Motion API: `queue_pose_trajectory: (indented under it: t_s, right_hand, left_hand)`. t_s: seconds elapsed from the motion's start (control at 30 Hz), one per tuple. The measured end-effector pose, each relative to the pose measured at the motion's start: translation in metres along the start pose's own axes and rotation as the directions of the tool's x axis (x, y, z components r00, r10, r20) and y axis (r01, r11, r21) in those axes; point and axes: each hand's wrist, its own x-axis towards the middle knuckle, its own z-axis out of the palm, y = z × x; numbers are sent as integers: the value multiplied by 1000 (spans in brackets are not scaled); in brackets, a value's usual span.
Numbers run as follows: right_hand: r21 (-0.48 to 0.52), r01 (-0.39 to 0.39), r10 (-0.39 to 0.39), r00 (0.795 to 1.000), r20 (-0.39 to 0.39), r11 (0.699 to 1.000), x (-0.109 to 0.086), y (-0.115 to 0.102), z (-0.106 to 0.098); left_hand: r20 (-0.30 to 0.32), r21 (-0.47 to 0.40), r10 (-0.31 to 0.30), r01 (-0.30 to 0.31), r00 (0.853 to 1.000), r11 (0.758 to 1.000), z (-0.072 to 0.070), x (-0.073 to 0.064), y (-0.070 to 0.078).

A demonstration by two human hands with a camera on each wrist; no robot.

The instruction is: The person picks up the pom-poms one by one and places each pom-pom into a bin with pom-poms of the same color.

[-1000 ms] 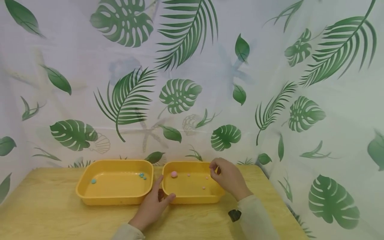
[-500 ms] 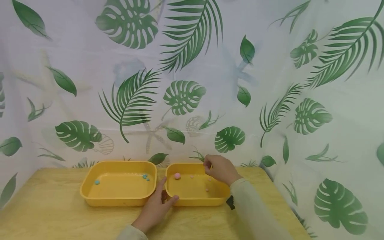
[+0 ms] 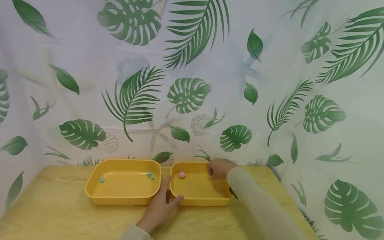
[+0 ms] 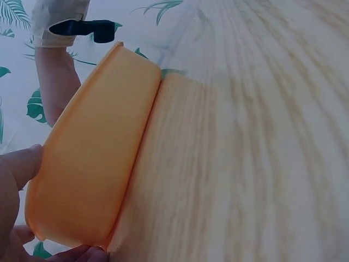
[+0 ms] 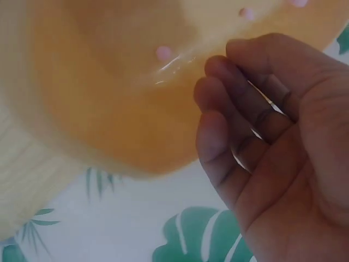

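My left hand (image 3: 159,206) grips the near left corner of the right yellow tray (image 3: 207,202). In the left wrist view its thumb (image 4: 24,164) lies on the rim, and fingertips (image 4: 92,255) lie along the lower wall. My right hand (image 3: 221,168) is inside that tray near its far right part, fingers curled. Thumb and fingertips come together in the right wrist view; whether something small is between them is hidden. A larger pink ball (image 3: 181,175), a tiny pink ball (image 3: 196,175) and another tiny pink ball (image 3: 212,189) lie on the tray floor.
Left of it stands a second yellow tray (image 3: 123,201) with a teal ball (image 3: 102,180) and several smaller teal balls (image 3: 149,175). Both trays rest on a wooden table (image 3: 60,213). A leaf-print curtain (image 3: 192,66) hangs behind. A dark strapped device (image 3: 232,192) is on the right wrist.
My right hand has gone lower into the right tray, and a tiny pink ball seen near it before is now out of sight. My left hand keeps its place at the corner.
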Motion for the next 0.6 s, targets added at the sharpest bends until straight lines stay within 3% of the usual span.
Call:
queue_pose_trajectory:
  t_s: [0.2, 0.4, 0.6]
  right_hand:
    - [-19, 63, -62, 997, 49, 998, 12, -10, 2]
    - [-93, 88, -85, 996, 36, 992, 19, -13, 12]
    - [-122, 74, -73, 997, 13, 990, 20, -23, 9]
  left_hand:
    - [6, 4, 0, 0, 1000, 1000, 1, 1, -2]
    - [2, -2, -1, 1, 1000, 1000, 2, -1, -1]
    - [-6, 2, 4, -4, 1000, 1000, 0, -1, 0]
